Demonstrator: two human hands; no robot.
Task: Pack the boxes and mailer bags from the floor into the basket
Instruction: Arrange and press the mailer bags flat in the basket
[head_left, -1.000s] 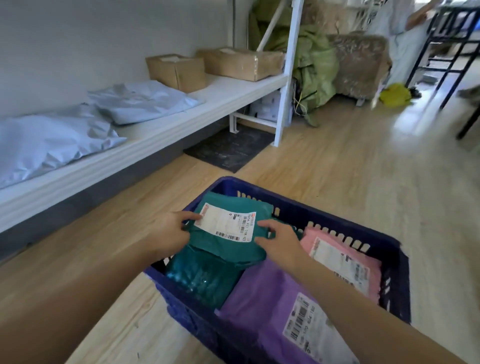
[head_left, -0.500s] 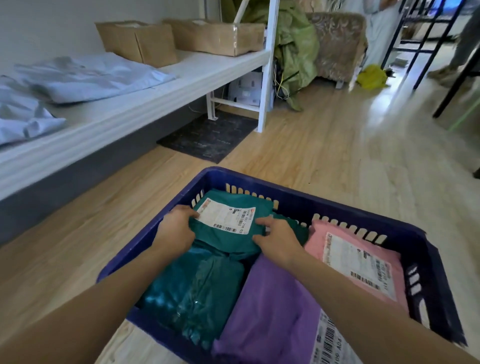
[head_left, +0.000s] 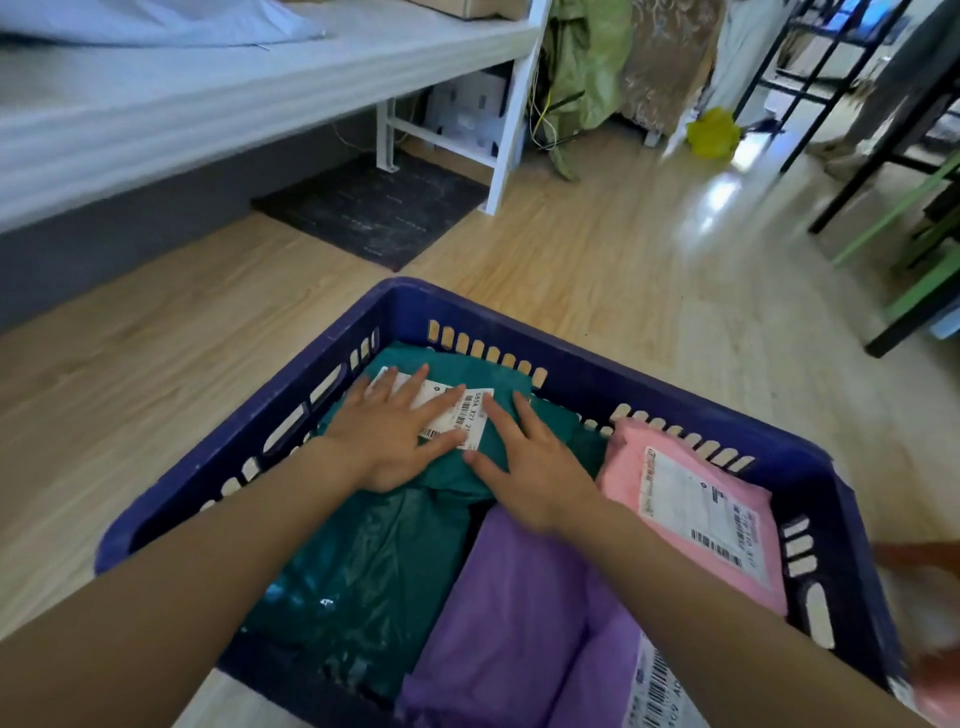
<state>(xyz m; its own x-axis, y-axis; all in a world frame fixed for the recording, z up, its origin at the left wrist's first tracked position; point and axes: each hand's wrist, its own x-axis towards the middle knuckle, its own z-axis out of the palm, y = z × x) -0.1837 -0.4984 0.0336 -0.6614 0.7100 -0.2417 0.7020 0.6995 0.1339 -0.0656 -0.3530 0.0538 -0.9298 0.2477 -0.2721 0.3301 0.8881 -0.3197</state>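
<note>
L hand (head_left: 387, 431) + R hand (head_left: 535, 462) both flat, fingers straight, palms pressing down on teal mailer bag (head_left: 457, 366); nothing gripped on either side. Bag sits in basket (head_left: 571, 358) at its far-left corner, on top of a darker teal bag (head_left: 374, 571). Purple mailer (head_left: 519, 597) is at basket's near side, pink mailer (head_left: 691, 499) along its right wall. My read: poly film, light, soft, squashes under the palms, prob slippery bag-on-bag, no sign of fragile contents. If I need to shift it I'd pinch a free edge/corner or push w/ flat palm on the paper label (head_left: 475, 410), which looks grippier than the film. Blurred thing outside basket's right wall, can't ID.
</note>
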